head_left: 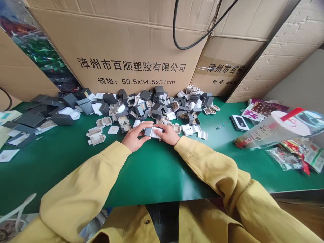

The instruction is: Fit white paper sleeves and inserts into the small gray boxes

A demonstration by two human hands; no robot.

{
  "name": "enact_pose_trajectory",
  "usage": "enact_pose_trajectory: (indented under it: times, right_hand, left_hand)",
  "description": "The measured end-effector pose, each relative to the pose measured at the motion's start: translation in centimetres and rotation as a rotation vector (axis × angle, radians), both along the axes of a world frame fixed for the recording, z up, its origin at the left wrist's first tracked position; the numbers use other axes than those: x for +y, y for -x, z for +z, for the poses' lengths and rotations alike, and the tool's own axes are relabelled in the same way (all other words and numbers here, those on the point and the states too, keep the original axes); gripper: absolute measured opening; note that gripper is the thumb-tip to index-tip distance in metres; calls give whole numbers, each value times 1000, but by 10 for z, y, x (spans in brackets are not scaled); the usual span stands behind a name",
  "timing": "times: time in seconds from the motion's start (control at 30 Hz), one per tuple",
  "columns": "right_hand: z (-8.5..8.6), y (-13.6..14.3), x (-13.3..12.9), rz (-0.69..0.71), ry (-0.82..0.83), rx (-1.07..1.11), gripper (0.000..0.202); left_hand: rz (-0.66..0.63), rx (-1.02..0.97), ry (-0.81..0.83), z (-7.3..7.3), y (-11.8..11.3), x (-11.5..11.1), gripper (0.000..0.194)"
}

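Note:
A small dark grey box (148, 132) with a white piece at its right side is held between my two hands, just above the green table. My left hand (135, 137) grips its left end, with thumb and fingers closed around it. From the right, my right hand (167, 133) closes on the same box, its fingers over the white part. Just beyond my hands lies a heap of dark grey boxes (159, 90) and folded white paper inserts (96, 135). An open box (124, 122) with a patterned inside stands beside my left hand.
More grey boxes (30, 118) are piled at the left. Large cardboard cartons (126, 40) stand behind the green table (141, 179), and a black cable (187, 48) hangs before them. At the right are a white device (240, 122), a plastic cup (268, 130) and snack packets (301, 153).

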State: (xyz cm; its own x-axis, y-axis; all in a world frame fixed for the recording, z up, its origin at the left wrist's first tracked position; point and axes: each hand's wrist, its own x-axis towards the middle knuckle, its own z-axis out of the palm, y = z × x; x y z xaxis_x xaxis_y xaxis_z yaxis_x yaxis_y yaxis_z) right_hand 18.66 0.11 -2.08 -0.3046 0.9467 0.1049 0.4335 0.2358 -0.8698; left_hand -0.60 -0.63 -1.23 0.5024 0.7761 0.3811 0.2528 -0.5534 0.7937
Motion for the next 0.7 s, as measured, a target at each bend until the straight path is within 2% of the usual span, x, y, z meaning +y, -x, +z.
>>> enact_pose_trajectory:
  times: [0.07, 0.17, 0.3, 0.37, 0.43, 0.53, 0.7]
  right_hand:
    - [2, -1, 1, 13, 54, 13, 30]
    - [1, 0, 0, -25, 32, 20, 28]
    - [-5, 5, 3, -117, 70, 159, 33]
    - [-10, 8, 5, -144, 128, 288, 38]
    - [-13, 12, 6, -115, 202, 402, 42]
    - [-17, 16, 4, -25, 287, 458, 46]
    - [-15, 16, 1, 21, 307, 439, 40]
  left_hand:
    - [-6, -24, -25, -5, -2, 1, 35]
    - [4, -30, -9, -9, -5, 3, 37]
    - [86, -219, 169, -11, -11, 8, 67]
    - [177, -274, 257, -13, -16, 10, 72]
    - [285, -242, 303, -16, -19, 13, 61]
    - [395, -125, 273, -18, -21, 13, 41]
    - [471, -93, 187, -20, -19, 11, 35]
